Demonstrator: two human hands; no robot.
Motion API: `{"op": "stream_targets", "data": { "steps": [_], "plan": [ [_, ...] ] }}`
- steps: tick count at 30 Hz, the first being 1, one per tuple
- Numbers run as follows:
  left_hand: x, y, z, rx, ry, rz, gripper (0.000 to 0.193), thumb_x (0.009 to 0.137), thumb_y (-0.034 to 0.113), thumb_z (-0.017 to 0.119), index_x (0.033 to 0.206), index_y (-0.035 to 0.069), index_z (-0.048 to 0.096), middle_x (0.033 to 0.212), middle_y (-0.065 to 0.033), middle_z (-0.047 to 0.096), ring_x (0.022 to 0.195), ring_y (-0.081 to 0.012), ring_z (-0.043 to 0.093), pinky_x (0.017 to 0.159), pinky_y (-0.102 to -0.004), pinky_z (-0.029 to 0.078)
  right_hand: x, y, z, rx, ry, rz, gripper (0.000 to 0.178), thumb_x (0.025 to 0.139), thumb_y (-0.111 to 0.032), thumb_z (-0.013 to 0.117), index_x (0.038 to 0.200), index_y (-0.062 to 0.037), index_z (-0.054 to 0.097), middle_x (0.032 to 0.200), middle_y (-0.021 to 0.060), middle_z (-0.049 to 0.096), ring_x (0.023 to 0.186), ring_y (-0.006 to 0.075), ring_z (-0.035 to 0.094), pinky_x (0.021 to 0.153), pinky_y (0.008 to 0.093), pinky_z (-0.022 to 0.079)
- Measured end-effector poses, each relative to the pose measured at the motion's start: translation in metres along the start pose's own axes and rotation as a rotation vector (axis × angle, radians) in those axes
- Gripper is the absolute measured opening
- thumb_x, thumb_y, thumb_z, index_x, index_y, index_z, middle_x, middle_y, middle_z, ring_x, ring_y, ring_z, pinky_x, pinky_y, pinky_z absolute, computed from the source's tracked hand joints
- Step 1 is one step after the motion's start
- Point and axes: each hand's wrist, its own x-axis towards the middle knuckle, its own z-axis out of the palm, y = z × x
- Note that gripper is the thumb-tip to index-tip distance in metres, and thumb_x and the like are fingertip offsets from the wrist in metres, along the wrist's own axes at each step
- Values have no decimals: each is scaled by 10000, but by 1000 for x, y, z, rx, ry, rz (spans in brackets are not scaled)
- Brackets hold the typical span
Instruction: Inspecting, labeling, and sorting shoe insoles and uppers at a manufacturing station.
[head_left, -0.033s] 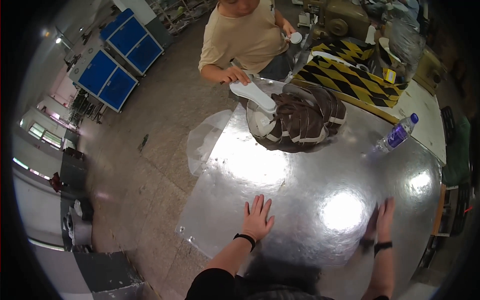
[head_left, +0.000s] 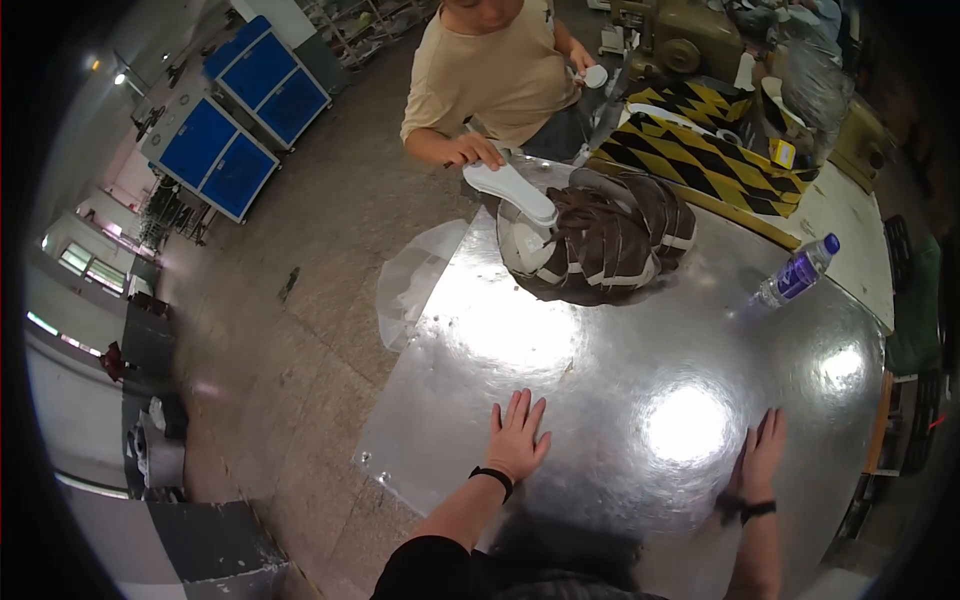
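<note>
Left hand [head_left: 517, 440]: flat, palm down, fingers spread on the shiny metal table [head_left: 600, 400], near its left edge.
Right hand [head_left: 760, 455]: flat on the same sheet, well apart, fingers pointing away.
Wrists: a dark band on each.

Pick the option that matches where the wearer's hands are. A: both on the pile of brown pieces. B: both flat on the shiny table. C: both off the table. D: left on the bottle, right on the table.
B: the left hand and the right hand both lie open, palms down, on the table, far from the bottle and the brown pile.
</note>
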Motion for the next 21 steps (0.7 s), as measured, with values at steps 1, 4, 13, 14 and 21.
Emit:
{"op": "stream_targets", "data": {
  "steps": [1, 4, 13, 14, 21],
  "plan": [
    [-4, -2, 1, -2, -7, -5, 587, 864, 359, 504, 1390, 139, 363, 1480, -159, 263, 1384, -308, 216, 1087, -571, 118, -27, -37, -18, -142, -24, -56, 508, 946, -178, 430, 1400, 12, 304, 1474, 210, 252, 1371, 353, 223, 1119, 472, 175],
    [-1, 1, 3, -4, -8, 11, 584, 870, 363, 497, 1393, 140, 360, 1484, -160, 256, 1386, -306, 210, 1088, -571, 117, -59, -47, -25, -113, -6, 34, 500, 936, -142, 420, 1406, -15, 309, 1489, 175, 239, 1386, 332, 197, 1120, 487, 149],
    [-4, -2, 8, 1, 1, 27, 588, 876, 365, 488, 1399, 134, 348, 1482, -172, 249, 1388, -310, 201, 1088, -574, 122, -62, -53, -8, -195, 113, 68, 477, 947, -148, 399, 1402, -25, 319, 1492, 153, 249, 1390, 318, 195, 1120, 472, 150],
    [-4, -4, 7, -4, 4, 28, 588, 876, 365, 488, 1399, 134, 348, 1482, -172, 249, 1388, -310, 201, 1088, -574, 122, -61, -55, -8, -199, 117, 66, 477, 947, -148, 399, 1402, -25, 319, 1492, 153, 249, 1390, 318, 195, 1120, 472, 150],
    [-2, -7, 6, -28, 22, 61, 596, 882, 356, 481, 1402, 106, 335, 1477, -189, 243, 1388, -321, 193, 1080, -591, 124, -57, -74, -8, -281, 30, 234, 487, 965, -211, 379, 1411, -30, 302, 1498, 149, 243, 1383, 319, 215, 1108, 462, 183]
  ]
}}
